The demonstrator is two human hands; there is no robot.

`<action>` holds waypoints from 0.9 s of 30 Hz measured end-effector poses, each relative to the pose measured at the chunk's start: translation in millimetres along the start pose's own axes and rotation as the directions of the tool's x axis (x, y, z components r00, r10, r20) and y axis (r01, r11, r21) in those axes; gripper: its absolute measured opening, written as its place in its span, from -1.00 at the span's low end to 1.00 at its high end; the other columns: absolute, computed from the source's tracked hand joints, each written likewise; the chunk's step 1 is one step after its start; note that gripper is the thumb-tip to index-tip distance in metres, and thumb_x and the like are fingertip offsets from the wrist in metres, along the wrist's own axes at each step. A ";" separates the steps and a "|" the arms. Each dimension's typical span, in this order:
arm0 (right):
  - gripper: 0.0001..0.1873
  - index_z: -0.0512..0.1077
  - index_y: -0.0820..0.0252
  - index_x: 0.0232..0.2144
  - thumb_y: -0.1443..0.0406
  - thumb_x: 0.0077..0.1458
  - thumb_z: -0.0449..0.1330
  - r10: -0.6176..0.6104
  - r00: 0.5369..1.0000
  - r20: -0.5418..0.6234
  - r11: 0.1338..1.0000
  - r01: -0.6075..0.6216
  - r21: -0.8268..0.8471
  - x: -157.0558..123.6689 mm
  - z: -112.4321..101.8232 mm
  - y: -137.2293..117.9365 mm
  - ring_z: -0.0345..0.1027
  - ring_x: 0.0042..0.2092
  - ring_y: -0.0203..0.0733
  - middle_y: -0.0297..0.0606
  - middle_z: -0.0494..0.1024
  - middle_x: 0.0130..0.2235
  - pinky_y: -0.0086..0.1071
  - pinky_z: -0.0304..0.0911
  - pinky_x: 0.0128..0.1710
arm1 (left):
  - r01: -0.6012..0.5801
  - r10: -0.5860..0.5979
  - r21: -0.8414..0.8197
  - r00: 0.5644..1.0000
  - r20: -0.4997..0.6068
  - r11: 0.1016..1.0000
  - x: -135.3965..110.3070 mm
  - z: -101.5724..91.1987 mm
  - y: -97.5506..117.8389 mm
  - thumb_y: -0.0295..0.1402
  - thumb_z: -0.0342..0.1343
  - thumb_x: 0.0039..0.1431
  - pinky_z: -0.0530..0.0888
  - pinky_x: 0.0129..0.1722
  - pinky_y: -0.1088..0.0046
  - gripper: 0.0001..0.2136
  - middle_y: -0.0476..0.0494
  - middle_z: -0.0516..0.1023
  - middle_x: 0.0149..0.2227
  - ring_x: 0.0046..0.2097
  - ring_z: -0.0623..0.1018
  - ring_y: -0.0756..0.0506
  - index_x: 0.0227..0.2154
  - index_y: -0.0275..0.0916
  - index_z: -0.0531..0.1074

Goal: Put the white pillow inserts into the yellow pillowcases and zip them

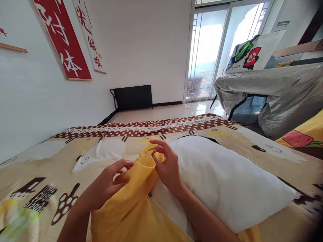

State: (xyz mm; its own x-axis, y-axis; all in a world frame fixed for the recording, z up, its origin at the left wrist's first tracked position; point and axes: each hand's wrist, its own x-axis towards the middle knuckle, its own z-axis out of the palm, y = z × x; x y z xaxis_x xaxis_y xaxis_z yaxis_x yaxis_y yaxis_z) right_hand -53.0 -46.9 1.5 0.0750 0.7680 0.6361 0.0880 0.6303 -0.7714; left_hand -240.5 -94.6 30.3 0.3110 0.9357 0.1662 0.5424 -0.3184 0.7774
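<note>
A white pillow (222,178) lies on a bed covered with a beige cartoon-print blanket (50,168). A yellow pillowcase (131,205) is bunched at the pillow's near left end. My left hand (111,183) pinches the yellow fabric's edge from the left, fingers curled. Resting against the pillow, my right hand (165,164) grips the upper fold of the same pillowcase, fingers bent around the cloth.
A white wall with red banners (63,40) runs along the left. Beyond the bed are a tiled floor, a black stand (133,96) and glass doors (214,50). A table draped in grey plastic (272,90) stands at the right.
</note>
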 end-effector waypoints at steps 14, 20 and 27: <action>-0.93 0.32 0.17 -0.49 0.33 0.03 0.10 -0.059 0.955 0.291 0.983 0.107 -0.151 -2.1 -3.2 -11.9 0.19 -0.43 -0.34 -0.39 0.37 -0.47 -0.48 0.11 -0.40 | 0.050 -0.060 -0.033 0.868 -0.492 0.998 1.8 11.8 9.6 -0.10 0.08 0.07 0.37 -0.46 0.62 -0.70 0.01 0.50 -0.49 -0.41 0.47 0.00 -0.39 -0.27 0.48; -0.80 0.33 0.18 -0.35 0.47 -0.07 0.05 -0.118 0.845 0.522 0.968 0.215 -0.130 -9.3 -2.5 -19.5 0.20 -0.42 -0.35 -0.37 0.37 -0.41 -0.51 0.08 -0.44 | -0.065 0.163 0.234 0.890 -0.426 0.970 -5.1 21.1 12.4 -0.19 -0.01 0.18 0.36 -0.40 0.64 -0.74 0.01 0.54 -0.44 -0.43 0.46 0.03 -0.36 -0.24 0.49; -0.92 0.37 0.19 -0.45 0.42 -0.04 0.10 -0.210 0.907 0.366 0.954 0.273 -0.127 -11.0 -1.3 -14.1 0.19 -0.47 -0.39 -0.40 0.40 -0.51 -0.53 0.07 -0.45 | -0.075 0.140 0.294 0.968 -0.206 0.953 -7.7 5.7 4.0 -0.17 -0.02 0.19 0.43 -0.26 0.64 -0.74 -0.06 0.58 -0.26 -0.27 0.55 0.01 -0.22 -0.21 0.44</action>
State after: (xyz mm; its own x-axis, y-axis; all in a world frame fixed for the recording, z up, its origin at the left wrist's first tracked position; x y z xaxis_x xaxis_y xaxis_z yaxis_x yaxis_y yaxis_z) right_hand -53.8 -64.4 5.5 -0.3137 0.6053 0.7316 0.2305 0.7959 -0.5598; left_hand -236.3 -104.0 28.7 0.2159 0.8931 0.3947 0.7229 -0.4180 0.5502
